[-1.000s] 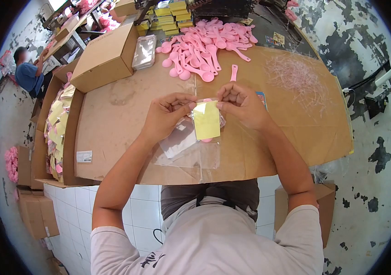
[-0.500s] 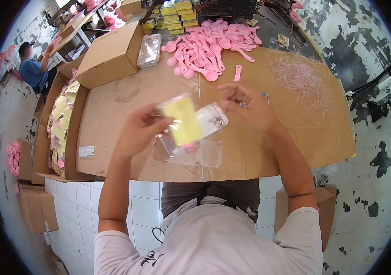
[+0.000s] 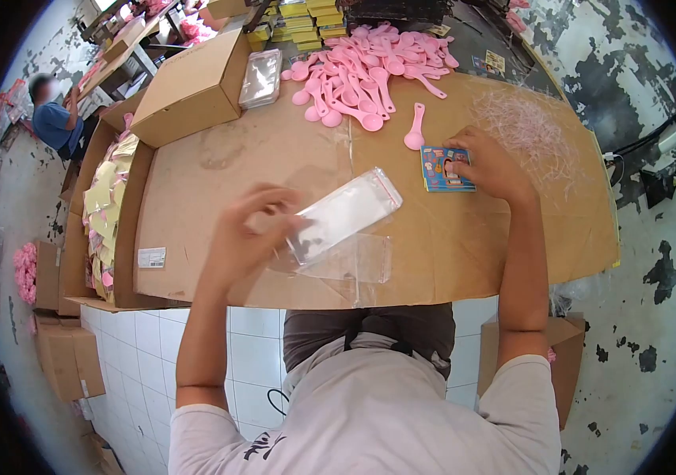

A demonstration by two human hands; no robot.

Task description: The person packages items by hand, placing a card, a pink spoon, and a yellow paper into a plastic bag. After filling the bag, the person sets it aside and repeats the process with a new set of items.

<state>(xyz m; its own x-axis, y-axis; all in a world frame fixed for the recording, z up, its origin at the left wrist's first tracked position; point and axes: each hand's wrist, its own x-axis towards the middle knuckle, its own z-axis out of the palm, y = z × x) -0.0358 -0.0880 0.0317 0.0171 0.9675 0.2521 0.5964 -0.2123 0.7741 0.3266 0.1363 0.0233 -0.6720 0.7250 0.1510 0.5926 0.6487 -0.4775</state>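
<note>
My left hand [image 3: 255, 229] is smeared by motion at the left end of a stack of clear plastic bags [image 3: 350, 214]; thumb and fingers are apart with nothing visible between them. Another clear bag [image 3: 370, 260] lies partly under that stack. My right hand [image 3: 492, 162] has its thumb on the printed face of a small blue card [image 3: 437, 178] and its fingers at the upper edge. Yellow edges show around this card; whether more cards lie beneath cannot be made out. A single pink measuring spoon [image 3: 415, 131] lies just above the card.
A heap of pink spoons [image 3: 370, 75] covers the back of the cardboard-topped table. Clear strips [image 3: 524, 134] lie at right. At left stand an open carton [image 3: 128, 229] of yellow-carded packets and a closed box [image 3: 187, 91]. A person [image 3: 57, 123] sits far left.
The packet with the yellow card has left my left hand. My right hand has moved right, onto the blue card. The lone spoon now shows its bowl.
</note>
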